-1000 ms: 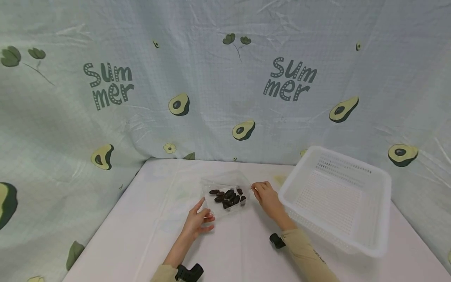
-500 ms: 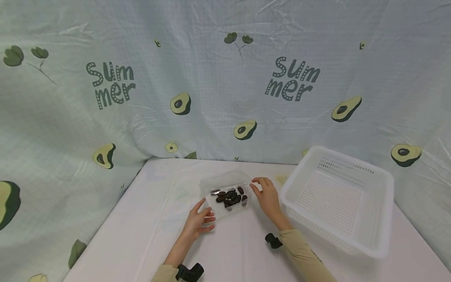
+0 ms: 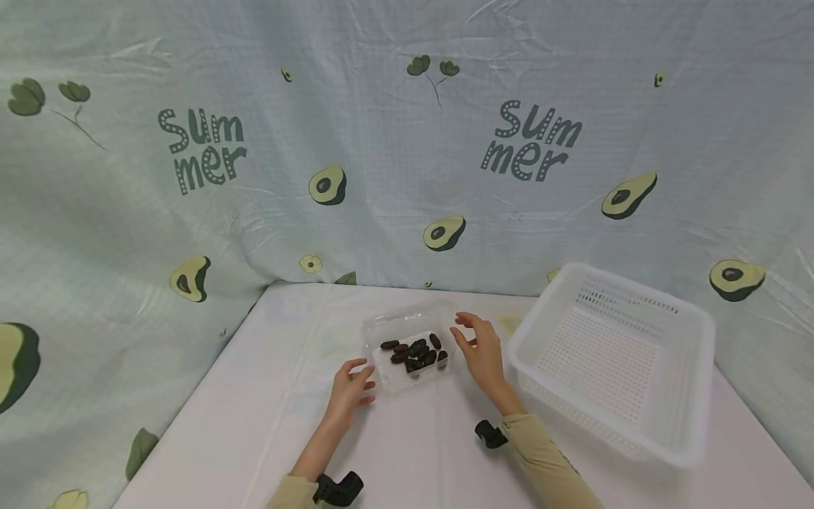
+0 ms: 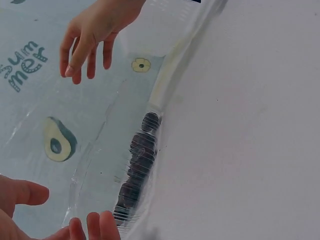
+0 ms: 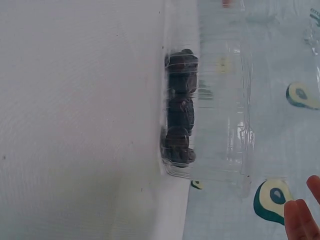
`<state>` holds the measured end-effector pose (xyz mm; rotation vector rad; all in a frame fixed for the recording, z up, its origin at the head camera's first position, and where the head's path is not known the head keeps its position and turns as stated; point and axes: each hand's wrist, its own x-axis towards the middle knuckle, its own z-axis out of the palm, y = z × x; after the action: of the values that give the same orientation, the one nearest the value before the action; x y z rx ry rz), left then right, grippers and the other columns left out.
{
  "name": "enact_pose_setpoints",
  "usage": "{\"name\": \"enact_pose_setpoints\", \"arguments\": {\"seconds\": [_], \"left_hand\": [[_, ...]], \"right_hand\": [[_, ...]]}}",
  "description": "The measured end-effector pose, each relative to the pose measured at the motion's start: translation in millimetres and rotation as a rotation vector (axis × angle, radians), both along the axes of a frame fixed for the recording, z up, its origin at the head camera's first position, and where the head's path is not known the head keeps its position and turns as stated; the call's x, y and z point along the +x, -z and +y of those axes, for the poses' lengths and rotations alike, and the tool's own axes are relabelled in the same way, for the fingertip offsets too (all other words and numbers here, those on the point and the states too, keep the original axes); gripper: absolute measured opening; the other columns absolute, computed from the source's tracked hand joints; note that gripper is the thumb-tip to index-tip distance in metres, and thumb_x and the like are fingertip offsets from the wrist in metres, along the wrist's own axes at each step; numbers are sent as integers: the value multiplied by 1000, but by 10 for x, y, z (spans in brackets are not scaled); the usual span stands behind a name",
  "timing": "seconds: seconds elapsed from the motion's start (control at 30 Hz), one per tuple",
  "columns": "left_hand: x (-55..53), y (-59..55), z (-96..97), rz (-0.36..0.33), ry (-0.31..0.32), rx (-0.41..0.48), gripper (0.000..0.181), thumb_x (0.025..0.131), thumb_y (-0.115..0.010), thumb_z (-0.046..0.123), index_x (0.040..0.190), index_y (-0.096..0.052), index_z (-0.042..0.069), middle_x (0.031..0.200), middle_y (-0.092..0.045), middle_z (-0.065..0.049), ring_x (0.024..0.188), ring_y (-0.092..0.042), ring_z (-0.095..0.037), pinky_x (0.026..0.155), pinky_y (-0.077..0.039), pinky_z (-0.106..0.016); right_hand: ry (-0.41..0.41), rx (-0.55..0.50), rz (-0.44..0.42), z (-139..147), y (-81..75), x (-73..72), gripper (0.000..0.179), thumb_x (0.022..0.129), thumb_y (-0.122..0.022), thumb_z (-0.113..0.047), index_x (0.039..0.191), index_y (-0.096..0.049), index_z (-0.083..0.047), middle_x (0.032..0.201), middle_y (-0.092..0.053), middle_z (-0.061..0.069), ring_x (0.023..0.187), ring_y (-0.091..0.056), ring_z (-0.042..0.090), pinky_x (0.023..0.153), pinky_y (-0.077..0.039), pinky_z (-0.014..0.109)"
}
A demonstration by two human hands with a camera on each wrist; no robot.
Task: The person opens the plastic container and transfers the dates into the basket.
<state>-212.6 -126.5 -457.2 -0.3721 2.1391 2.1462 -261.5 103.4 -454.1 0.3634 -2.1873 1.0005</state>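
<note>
A clear plastic clamshell box (image 3: 389,378) lies on the white-covered table with its lid (image 3: 407,322) raised at the back. Several dark brown dates (image 3: 416,351) are spread inside it; the right wrist view shows the dates (image 5: 180,110) through the ribbed wall. My left hand (image 3: 346,392) hovers just off the box's front left corner, fingers spread and loosely bent. On the other side, my right hand (image 3: 483,357) is beside the lid's right edge, thumb and fingers apart around nothing. Only fingertips (image 5: 300,220) of it appear in the right wrist view.
A large white perforated plastic basket (image 3: 610,431) stands at the right, close to my right forearm. Behind the table hangs a pale curtain (image 3: 381,127) printed with avocados. Each wrist carries a small black camera.
My left hand has drawn back left from the box. My right fingers have parted from the lid edge and risen slightly. The lid stands higher than before.
</note>
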Motion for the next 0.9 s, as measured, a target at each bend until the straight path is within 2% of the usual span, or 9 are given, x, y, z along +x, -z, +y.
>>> {"name": "enact_pose_setpoints", "arguments": {"seconds": [0.13, 0.2, 0.4, 0.5, 0.6, 0.7, 0.77, 0.9], "left_hand": [[-19, -24, 16, 55, -19, -68, 34, 88, -54, 17, 115, -49, -1, 91, -52, -10, 76, -55, -17, 57, -51, -26], [-38, -46, 44, 75, -37, -147, 33, 88, -52, 12, 116, -48, -4, 94, -52, -13, 80, -55, -22, 59, -50, -28], [-112, -26, 86, 348, -74, -398, 27, 82, -57, 4, 108, -55, -5, 95, -55, -20, 81, -55, -27, 68, -44, -26], [-130, -21, 112, 488, -59, -488, 28, 80, -57, 3, 106, -56, -5, 96, -52, -23, 83, -51, -32, 71, -42, -32], [-143, -27, 138, 630, -13, -619, 30, 80, -57, 6, 107, -54, -5, 97, -48, -22, 87, -47, -33, 70, -41, -36], [-175, -29, 150, 732, 42, -786, 36, 79, -60, 10, 112, -53, -5, 102, -46, -21, 94, -46, -34, 71, -43, -41], [-207, -30, 148, 775, 91, -895, 41, 79, -62, 14, 115, -52, -4, 107, -46, -20, 100, -46, -36, 73, -45, -43], [-284, -24, 123, 790, 246, -1045, 58, 79, -67, 27, 125, -47, -1, 123, -41, -24, 117, -38, -44, 89, -40, -51]], "right_hand": [[-8, 38, -10, -1, 21, -3, 25, 82, -65, -14, 105, -61, -7, 94, -65, 6, 86, -56, 21, 62, -50, 31], [-7, 74, -12, -4, 31, -4, 24, 81, -65, -14, 104, -62, -7, 95, -65, 6, 88, -55, 21, 65, -49, 33], [-22, 221, 0, -33, 54, -38, 23, 79, -67, -12, 101, -62, -8, 100, -63, 6, 92, -53, 21, 75, -48, 35], [-33, 311, 11, -53, 80, -76, 23, 77, -69, -11, 98, -63, -8, 100, -63, 6, 91, -53, 22, 76, -48, 35], [-38, 399, 20, -82, 99, -109, 22, 76, -70, -11, 96, -63, -8, 99, -62, 6, 90, -54, 24, 74, -47, 36], [-43, 489, 35, -122, 112, -144, 22, 74, -71, -11, 95, -64, -8, 97, -62, 7, 88, -54, 25, 68, -46, 36], [-53, 533, 35, -154, 108, -157, 22, 74, -72, -12, 94, -64, -8, 97, -62, 6, 86, -54, 24, 65, -46, 36], [-71, 614, -17, -221, 101, -185, 22, 75, -71, -15, 95, -64, -9, 99, -62, 5, 87, -54, 23, 64, -47, 36]]}}
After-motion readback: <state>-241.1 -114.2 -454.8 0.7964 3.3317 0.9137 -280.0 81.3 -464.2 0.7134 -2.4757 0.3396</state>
